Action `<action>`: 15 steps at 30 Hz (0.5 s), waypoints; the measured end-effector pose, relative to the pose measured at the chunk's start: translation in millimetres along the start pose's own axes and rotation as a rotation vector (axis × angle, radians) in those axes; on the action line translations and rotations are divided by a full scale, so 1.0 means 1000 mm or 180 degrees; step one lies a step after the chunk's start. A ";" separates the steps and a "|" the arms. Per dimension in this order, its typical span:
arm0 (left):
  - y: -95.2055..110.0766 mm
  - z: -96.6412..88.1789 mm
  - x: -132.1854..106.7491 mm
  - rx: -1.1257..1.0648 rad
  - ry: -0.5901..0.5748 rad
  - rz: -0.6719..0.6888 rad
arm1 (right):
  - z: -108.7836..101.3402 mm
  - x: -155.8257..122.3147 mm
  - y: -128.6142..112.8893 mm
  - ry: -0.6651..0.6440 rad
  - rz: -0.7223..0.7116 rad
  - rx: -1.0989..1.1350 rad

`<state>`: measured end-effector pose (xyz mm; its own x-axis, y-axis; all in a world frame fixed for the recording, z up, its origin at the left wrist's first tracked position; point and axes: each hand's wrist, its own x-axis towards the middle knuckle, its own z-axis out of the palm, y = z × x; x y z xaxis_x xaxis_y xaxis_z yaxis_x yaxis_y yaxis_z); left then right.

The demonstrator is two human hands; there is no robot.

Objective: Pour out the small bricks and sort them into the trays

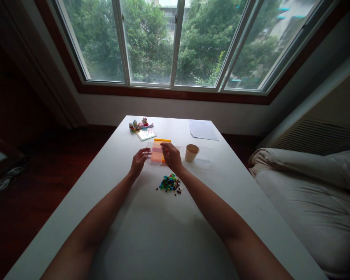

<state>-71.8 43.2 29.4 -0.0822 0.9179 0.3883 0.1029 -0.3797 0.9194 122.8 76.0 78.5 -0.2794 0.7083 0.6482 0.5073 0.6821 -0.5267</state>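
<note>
A see-through plastic box [155, 158] is between my hands, tilted a little above the table. My left hand [139, 160] pinches its left edge with bent fingers. At its upper right side, my right hand [172, 155] grips it with thumb and fingertips, partly covering it. Behind the clear plastic shows a flat orange piece [163, 140], whose full shape is hidden. Closer to me lies a small heap of tiny building bricks [169, 182] in blue, green, brown and other colours, a few scattered around it.
Right of my right hand stands a brown paper cup [191, 153], with clear plastic trays [204, 155] beside it. Paper sheets [203, 129] lie at the far right. Small colourful figures [140, 124] and a bright card or screen [146, 134] sit at the far left of the white table [151, 233].
</note>
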 end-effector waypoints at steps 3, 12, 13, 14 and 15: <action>-0.010 -0.008 0.005 0.0011 0.0207 0.0035 | -0.003 -0.005 0.003 0.0029 0.0037 0.0146; -0.057 -0.065 0.026 0.1628 0.0989 -0.0604 | -0.036 -0.055 0.036 -0.0262 0.0161 0.0381; -0.059 -0.070 0.029 0.1905 0.0871 -0.0688 | -0.040 -0.061 0.040 -0.0277 0.0156 0.0399; -0.061 -0.073 0.032 0.2168 0.0732 -0.0746 | -0.044 -0.066 0.044 -0.0293 0.0155 0.0420; -0.063 -0.076 0.034 0.2405 0.0585 -0.0783 | -0.047 -0.071 0.048 -0.0297 0.0168 0.0435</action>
<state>-156.1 89.7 -10.2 -0.3440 0.9064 0.2453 0.6961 0.0709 0.7144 205.7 50.2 32.9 -0.3330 0.7533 0.5671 0.4095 0.6573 -0.6327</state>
